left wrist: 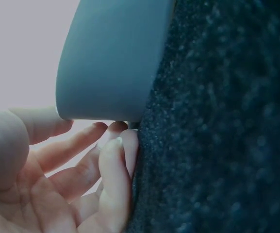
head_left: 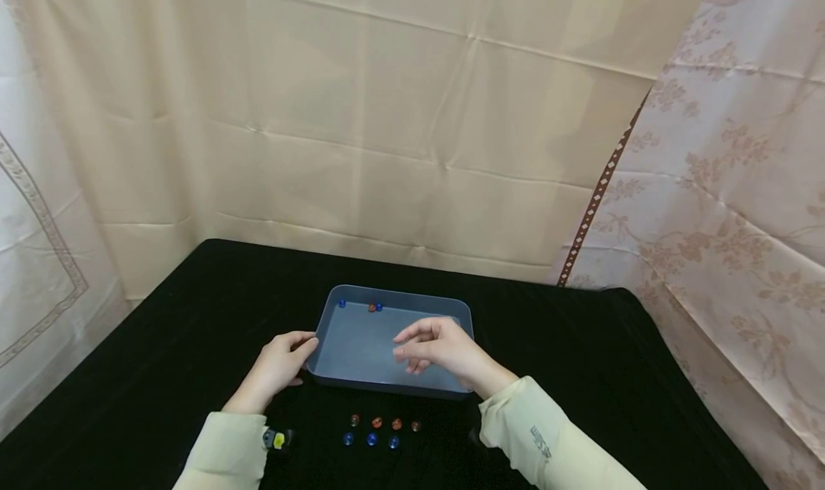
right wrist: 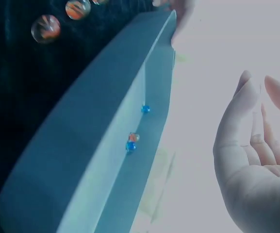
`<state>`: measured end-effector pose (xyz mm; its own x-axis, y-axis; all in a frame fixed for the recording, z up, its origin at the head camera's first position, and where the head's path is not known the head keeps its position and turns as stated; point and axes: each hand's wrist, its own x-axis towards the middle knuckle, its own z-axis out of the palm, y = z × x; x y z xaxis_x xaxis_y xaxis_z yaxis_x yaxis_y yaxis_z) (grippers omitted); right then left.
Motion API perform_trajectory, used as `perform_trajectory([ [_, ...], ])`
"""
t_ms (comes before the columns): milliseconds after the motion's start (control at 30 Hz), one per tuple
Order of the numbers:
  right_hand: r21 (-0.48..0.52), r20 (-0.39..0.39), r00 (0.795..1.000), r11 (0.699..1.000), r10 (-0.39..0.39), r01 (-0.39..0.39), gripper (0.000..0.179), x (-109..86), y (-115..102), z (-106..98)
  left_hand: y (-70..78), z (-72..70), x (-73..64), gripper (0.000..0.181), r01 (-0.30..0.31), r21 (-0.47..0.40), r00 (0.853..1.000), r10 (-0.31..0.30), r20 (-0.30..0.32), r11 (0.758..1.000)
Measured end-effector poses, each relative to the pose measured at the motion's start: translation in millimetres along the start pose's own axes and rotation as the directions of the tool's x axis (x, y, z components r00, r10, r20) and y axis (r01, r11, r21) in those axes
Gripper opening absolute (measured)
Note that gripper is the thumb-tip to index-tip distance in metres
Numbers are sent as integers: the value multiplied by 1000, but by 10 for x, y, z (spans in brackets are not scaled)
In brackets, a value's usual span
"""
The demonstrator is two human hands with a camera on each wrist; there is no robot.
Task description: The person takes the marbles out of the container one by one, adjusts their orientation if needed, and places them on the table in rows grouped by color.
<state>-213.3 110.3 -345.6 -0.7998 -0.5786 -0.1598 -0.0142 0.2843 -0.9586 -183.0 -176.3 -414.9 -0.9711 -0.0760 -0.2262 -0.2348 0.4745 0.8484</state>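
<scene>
A blue-grey rectangular tray (head_left: 361, 347) lies on the black cloth. At its left side my left hand (head_left: 278, 364) grips the edge, thumb (left wrist: 47, 124) at the rim and fingertips against the outer wall. Over the tray's right half hovers my right hand (head_left: 445, 350); its fingers are loosely bent, with a gap between thumb and forefinger and nothing held. Inside, along the far wall, are a blue marble (head_left: 342, 304) and, side by side, an orange marble (head_left: 372, 307) and another blue marble (head_left: 379, 306).
In front of the tray, several orange-streaked clear marbles (head_left: 377, 423) form a row. Nearer to me lie three blue marbles (head_left: 372, 439). Black cloth (head_left: 258, 282) covers the table, and a cream curtain (head_left: 387, 117) hangs behind it.
</scene>
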Motion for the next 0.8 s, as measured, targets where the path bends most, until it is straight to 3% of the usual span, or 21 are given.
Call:
perform_trajectory([
  [800,-34,-63,998,999,27,-29,29,471,-231,-219,6,-25,-7,43,-21,1,1000,21,13,1000],
])
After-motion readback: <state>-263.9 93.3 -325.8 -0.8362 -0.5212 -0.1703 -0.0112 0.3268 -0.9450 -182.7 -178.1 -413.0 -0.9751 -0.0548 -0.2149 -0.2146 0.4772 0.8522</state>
